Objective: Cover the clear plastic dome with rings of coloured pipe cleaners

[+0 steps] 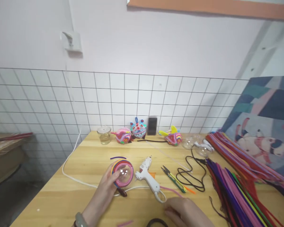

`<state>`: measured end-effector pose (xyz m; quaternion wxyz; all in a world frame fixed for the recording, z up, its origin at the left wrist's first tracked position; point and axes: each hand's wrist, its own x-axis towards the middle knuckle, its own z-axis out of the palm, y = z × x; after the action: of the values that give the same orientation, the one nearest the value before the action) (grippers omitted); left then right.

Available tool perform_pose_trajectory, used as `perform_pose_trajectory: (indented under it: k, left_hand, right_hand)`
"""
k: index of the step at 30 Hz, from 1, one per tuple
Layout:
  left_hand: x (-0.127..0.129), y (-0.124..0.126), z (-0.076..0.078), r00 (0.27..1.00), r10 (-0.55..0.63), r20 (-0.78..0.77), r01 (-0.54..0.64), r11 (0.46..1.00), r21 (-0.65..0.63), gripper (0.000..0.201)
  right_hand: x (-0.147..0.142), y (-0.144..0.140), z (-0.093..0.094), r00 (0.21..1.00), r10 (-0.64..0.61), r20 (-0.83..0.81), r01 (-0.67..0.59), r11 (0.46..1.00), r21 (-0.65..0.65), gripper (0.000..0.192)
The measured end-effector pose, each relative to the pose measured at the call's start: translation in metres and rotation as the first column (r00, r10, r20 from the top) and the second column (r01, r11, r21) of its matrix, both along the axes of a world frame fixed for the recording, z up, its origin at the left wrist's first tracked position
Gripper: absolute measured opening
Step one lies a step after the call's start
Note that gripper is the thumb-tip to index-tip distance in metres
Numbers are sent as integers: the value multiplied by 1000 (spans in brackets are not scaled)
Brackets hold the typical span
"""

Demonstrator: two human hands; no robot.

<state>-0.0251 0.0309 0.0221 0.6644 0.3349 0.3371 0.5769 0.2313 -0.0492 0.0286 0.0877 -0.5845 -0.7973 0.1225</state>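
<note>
Clear plastic ball wrapped in coloured pipe-cleaner rings (122, 172), just left of white glue gun (147, 177): left hand (108, 187) cups it, fingers curled; keep it steady. Right hand (186, 213) rests flat, empty.

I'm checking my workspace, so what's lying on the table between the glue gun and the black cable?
In the head view, small snips with black blades and a yellow-green handle lie between the glue gun and the black cable, with an orange strip beside them.
</note>
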Motion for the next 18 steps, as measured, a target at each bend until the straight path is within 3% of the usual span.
perform_pose_trajectory:
  k: [3, 9, 14, 18]
  left_hand:
    - [-2, 2, 1, 1000, 2, -6, -2, 1000, -18, 41]
    - [-3, 7, -1, 997, 79, -9, -79, 997, -25, 46]
    - [-5, 10, -5, 995, 85, -43, -88, 993, -76, 55]
    - [-3, 8, -3, 994, 99, -47, -102, 991, -80, 60]
  right_hand:
    - [21, 1, 7, 991, -101, -87, 104, 994, 32, 22]
    - [92, 17, 16, 942, -336, -5, 336, 941, 43, 26]
    - [166, 31, 18, 822, -560, 108, 551, 828, 101, 23]
    - [203, 39, 6, 741, -651, 165, 639, 759, 125, 17]
